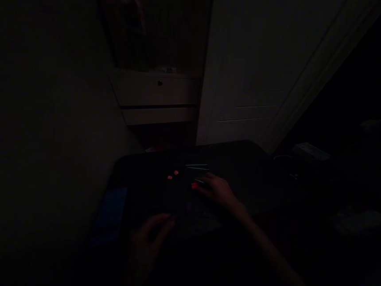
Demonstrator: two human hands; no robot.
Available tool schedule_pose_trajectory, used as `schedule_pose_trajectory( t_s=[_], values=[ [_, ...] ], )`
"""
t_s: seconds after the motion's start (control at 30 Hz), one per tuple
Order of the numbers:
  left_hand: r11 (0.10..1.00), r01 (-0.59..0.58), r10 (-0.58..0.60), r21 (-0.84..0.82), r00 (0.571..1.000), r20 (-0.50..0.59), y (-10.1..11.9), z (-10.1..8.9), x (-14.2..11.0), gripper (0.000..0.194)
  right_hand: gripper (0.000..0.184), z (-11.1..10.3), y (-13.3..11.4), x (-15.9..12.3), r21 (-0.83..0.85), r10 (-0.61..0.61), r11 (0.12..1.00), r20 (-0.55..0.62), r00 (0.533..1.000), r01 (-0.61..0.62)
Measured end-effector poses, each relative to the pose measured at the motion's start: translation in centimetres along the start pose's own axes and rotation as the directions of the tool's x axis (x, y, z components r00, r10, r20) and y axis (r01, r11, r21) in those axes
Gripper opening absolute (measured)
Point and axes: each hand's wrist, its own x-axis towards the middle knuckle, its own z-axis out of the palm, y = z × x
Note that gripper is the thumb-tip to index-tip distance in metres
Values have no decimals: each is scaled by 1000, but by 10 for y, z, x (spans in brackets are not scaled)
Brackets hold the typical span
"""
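Note:
The scene is very dark. My right hand (218,190) reaches over the black table, its fingers closed at a small bright red piece (194,185). A short thin pale stick (199,180) shows at the same fingertips; how it is gripped is unclear. Nearer to me, my left hand (152,235) pinches a thin, dim bluish-purple stick (174,217), whose far end fades into the dark. Beyond the hands lie two small orange-pink pieces, one (176,173) a little behind the other (169,177). Two thin pale sticks (197,166) lie side by side behind my right hand.
A dark blue flat panel (108,216) lies at the left of the table (242,158). Behind stand a drawer unit (156,93) and a pale panelled surface (246,76). A box-like object (310,151) sits to the right, and a wall (45,126) rises at left.

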Motion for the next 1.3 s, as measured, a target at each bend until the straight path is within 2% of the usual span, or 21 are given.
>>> schedule_pose_trajectory(
  t_s=[0.1,0.2,0.23,0.3,0.4,0.5,0.6,0.7,0.8,0.93,1.07,1.13,1.2,1.3],
  values=[
    [1000,-9,9,5,1000,8,6,-2,-3,25,40,-7,-23,-21,46,-17,999,-58,998,20],
    [998,-63,63,0,997,41,20,-7,-7,20,32,-11,-59,-51,185,-136,973,-38,990,140],
    [996,-92,92,-2,995,48,25,-9,-9,20,31,-10,-70,-61,312,-215,926,-27,976,213],
    [990,-141,141,-3,989,36,36,-14,-12,23,27,-5,-88,-75,453,-268,849,-73,961,272],
    [989,-144,144,-18,990,0,45,-21,-18,28,19,7,-101,-83,550,-264,774,-169,950,313],
    [990,-136,136,-38,991,-21,43,-27,-24,28,16,15,-106,-85,600,-232,739,-200,952,306],
    [975,-219,219,-28,976,6,40,-33,-27,24,12,13,-112,-91,610,-168,750,-198,966,256],
    [951,-308,309,-32,950,42,48,-36,-29,19,27,3,-119,-104,562,-62,814,-170,983,148],
    [943,-322,328,-81,941,84,62,-38,-31,16,35,-9,-127,-119,498,24,866,-140,990,49],
    [945,-315,321,-92,945,64,74,-38,-37,15,31,-17,-137,-127,490,-13,864,-202,979,113],
    [956,-266,271,-122,962,22,78,-38,-44,31,22,-16,-139,-130,435,8,889,-325,946,141],
    [956,-258,259,-139,966,-14,78,-38,-46,33,20,-14,-138,-131,410,8,901,-346,938,143],
    [945,-292,288,-147,956,-49,75,-37,-46,28,20,-13,-137,-132,417,-2,896,-343,939,154],
    [922,-357,360,-150,933,-7,68,-37,-45,25,16,-15,-137,-131,473,-28,863,-301,953,175]
  ],
)
